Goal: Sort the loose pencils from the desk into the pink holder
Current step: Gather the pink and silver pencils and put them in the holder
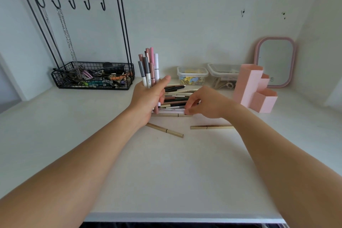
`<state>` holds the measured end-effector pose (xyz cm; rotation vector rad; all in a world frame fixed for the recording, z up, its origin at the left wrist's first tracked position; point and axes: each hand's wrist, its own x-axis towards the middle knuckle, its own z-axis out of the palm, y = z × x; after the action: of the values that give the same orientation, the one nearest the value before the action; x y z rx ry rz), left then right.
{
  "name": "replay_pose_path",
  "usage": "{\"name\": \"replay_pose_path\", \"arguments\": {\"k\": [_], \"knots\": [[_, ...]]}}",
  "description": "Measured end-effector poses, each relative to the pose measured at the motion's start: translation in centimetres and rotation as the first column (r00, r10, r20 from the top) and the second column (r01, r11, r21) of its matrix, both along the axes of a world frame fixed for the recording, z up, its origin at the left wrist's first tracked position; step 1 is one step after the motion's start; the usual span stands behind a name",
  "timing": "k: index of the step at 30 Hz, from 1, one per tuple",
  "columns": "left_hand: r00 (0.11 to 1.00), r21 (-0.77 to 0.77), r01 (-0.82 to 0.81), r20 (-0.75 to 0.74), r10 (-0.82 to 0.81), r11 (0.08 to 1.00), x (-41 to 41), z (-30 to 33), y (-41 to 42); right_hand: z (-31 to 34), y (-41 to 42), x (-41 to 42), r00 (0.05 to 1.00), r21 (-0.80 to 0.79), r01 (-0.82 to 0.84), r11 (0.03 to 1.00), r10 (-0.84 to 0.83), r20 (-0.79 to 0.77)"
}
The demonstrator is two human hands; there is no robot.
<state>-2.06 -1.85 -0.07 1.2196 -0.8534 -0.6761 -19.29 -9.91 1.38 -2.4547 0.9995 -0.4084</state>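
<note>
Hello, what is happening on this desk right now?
A person is gathering pencils. The left hand holds an upright bunch of pink, grey and white pencils. The right hand is pinching another from the loose pile of pencils on the white desk. The pink stepped holder stands to the right, apparently empty.

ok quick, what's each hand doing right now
Left hand: closed around an upright bunch of pink, grey and white pens.
Right hand: fingertips pinching a pale pink pen in the desk pile.
</note>
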Motion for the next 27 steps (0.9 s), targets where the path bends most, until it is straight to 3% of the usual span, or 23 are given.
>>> {"name": "replay_pose_path", "arguments": {"k": [8,14,19,22,25,27], "knots": [[1.0,0.006,-0.012,-0.008,0.012,1.0,0.0,0.0,0.1,0.2,-0.3,-0.3,1.0,0.165,-0.003,0.986,0.001,0.011],[1.0,-0.007,-0.003,-0.027,0.003,1.0,-0.2,0.3,0.5,1.0,-0.6,-1.2,0.994,0.202,-0.001,0.979,-0.02,0.104],[0.993,-0.043,0.021,-0.111,-0.026,0.999,-0.3,0.9,0.7,1.8,-1.3,-2.4,0.993,0.19,0.053,0.98,-0.071,0.093],[0.994,-0.034,0.028,-0.1,-0.031,0.999,-0.4,0.9,0.8,1.7,-1.5,-2.4,0.945,0.308,0.085,0.947,-0.175,0.276],[0.995,-0.044,0.053,-0.083,-0.057,0.998,-0.4,0.7,0.9,1.5,-0.4,-1.2,0.83,0.494,-0.124,0.861,-0.183,0.528],[0.995,-0.042,0.067,-0.068,-0.07,0.997,-0.5,0.7,1.0,1.2,0.8,0.0,0.813,0.502,-0.213,0.838,-0.133,0.568]]}}
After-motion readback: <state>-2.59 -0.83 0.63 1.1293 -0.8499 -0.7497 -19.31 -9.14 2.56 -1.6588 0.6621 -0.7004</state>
